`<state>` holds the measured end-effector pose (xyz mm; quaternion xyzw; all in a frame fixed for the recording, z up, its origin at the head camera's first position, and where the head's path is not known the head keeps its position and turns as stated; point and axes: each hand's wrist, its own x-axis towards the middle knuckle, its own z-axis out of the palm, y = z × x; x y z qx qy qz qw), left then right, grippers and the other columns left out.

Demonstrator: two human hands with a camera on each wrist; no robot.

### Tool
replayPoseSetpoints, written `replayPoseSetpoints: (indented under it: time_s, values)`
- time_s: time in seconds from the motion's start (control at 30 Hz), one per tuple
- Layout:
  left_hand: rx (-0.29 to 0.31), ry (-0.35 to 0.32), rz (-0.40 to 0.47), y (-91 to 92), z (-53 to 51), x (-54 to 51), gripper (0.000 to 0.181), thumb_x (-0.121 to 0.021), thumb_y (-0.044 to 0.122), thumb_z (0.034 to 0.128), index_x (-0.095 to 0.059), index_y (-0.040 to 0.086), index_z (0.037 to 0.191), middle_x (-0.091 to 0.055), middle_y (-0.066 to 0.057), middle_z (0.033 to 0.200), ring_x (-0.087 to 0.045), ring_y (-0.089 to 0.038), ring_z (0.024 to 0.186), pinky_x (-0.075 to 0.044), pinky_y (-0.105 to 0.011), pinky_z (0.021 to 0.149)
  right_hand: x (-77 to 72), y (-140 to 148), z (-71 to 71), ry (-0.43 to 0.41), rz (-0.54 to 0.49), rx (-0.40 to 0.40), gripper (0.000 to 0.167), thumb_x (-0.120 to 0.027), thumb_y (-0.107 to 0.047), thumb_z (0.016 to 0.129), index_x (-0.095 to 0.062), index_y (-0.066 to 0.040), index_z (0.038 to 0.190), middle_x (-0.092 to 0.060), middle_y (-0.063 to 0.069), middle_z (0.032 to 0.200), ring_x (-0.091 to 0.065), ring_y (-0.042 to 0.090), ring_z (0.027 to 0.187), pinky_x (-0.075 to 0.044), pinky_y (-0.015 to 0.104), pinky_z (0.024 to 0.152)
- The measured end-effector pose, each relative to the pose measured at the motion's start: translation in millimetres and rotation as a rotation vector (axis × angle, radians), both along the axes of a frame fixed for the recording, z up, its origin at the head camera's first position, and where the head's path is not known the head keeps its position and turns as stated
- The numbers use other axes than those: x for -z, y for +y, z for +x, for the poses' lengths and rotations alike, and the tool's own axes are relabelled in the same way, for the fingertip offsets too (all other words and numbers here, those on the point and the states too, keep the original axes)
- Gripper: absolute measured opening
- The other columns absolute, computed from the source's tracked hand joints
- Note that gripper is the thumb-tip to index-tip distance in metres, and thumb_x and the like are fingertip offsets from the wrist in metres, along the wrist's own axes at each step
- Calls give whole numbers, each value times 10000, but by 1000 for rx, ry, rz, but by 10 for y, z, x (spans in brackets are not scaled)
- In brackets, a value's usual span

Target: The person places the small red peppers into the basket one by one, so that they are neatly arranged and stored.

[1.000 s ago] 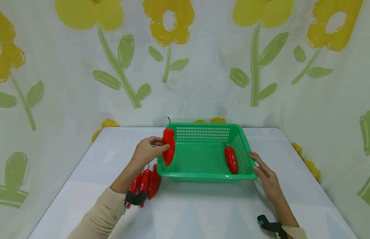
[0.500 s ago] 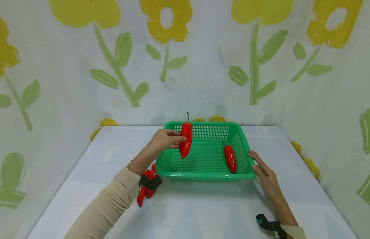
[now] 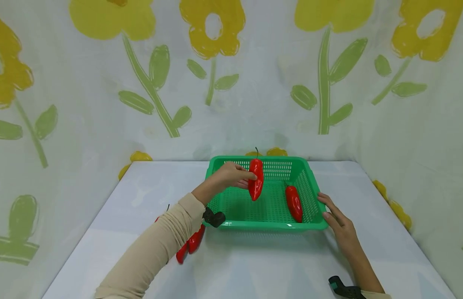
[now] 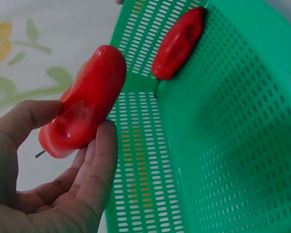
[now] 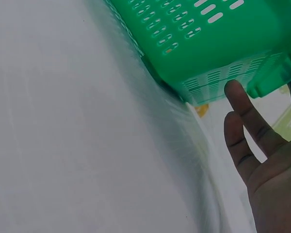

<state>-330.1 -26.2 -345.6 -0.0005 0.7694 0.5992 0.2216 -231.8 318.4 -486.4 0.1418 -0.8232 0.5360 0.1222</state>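
Observation:
My left hand (image 3: 231,175) pinches a red pepper (image 3: 255,178) between thumb and fingers, stem up, above the green plastic basket (image 3: 272,226). In the left wrist view the held pepper (image 4: 89,104) is apart from the basket's slotted wall. A second red pepper (image 3: 293,203) lies inside the basket, along its right side. At the basket's right rim, the fingers of my right hand (image 3: 343,232) rest against the outside. The right wrist view shows two of its fingers (image 5: 250,116) extended beside the basket wall (image 5: 199,53); the others are mostly cut off.
More red peppers (image 3: 196,238) lie on the white table (image 3: 254,265) at the basket's left front, partly hidden by my left sleeve (image 3: 153,249). A flower-printed cloth (image 3: 254,120) stands behind the table.
My left hand has carried the pepper rightward, from the basket's left edge to over its middle. My right hand stays at the right rim.

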Motion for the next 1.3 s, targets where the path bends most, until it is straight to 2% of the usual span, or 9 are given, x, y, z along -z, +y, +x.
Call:
replayPoseSetpoints:
  time_s: [0.13, 0.33, 0.43, 0.57, 0.67, 0.87, 1.2, 1.3]
  values:
    - [30, -71, 18, 161, -65, 102, 493, -800, 120, 850, -541, -88, 1214, -714, -177, 948, -734, -263, 810, -608, -346, 745, 27, 22, 50, -17, 11, 9, 436, -449, -161, 1079, -445, -152, 1515, -346, -9, 1598, -237, -11, 1450, -293, 48, 1009]
    - [65, -84, -39, 310, -130, 236, 360, -798, 128, 846, -602, -79, 1067, -724, -182, 891, -739, -284, 817, -609, -364, 744, 47, -1, 60, -42, 0, 17, 439, -443, -173, 1082, -439, -168, 1521, -342, -24, 1600, -234, 3, 1456, -295, 60, 1009]
    - [87, -98, -66, 375, -149, 330, 357, -800, 129, 836, -597, -77, 1044, -719, -183, 881, -736, -292, 818, -588, -422, 839, 50, -16, 71, -54, 2, 19, 441, -441, -181, 1083, -435, -170, 1523, -340, -26, 1601, -229, -8, 1453, -289, 57, 1005]
    - [105, -139, -70, 456, -170, 434, 433, -793, 104, 831, -554, -97, 1130, -700, -197, 902, -730, -299, 826, -527, -498, 949, 56, -9, 60, -43, -4, 1, 437, -439, -155, 1081, -441, -162, 1518, -339, -13, 1602, -233, 9, 1459, -290, 61, 1021]
    - [119, -162, -66, 497, -194, 468, 459, -785, 82, 830, -532, -108, 1163, -688, -212, 914, -729, -307, 826, -523, -509, 951, 47, -8, 43, -37, -7, -11, 438, -441, -140, 1079, -441, -159, 1517, -335, -16, 1604, -234, 13, 1460, -293, 65, 1028]
    - [143, -187, -62, 588, -235, 466, 458, -767, 51, 833, -519, -106, 1185, -656, -224, 965, -718, -328, 850, -531, -511, 938, -4, -47, 30, -14, -10, -2, 437, -455, -120, 1071, -454, -142, 1508, -356, -10, 1593, -240, 30, 1464, -288, 81, 1042]
    - [126, -203, -113, 750, -327, 494, 576, -762, 20, 830, -460, -102, 1305, -629, -230, 959, -701, -352, 892, -585, -441, 845, 14, -6, -23, -4, -15, 12, 434, -449, -115, 1072, -459, -140, 1506, -365, -17, 1588, -238, 69, 1477, -292, 105, 1056]
    - [127, -202, -144, 795, -347, 525, 536, -766, 27, 831, -496, -100, 1276, -635, -234, 964, -704, -361, 903, -589, -430, 835, 14, 8, -26, -9, -18, 0, 439, -448, -112, 1072, -450, -133, 1511, -357, -11, 1593, -229, 76, 1482, -293, 115, 1065]
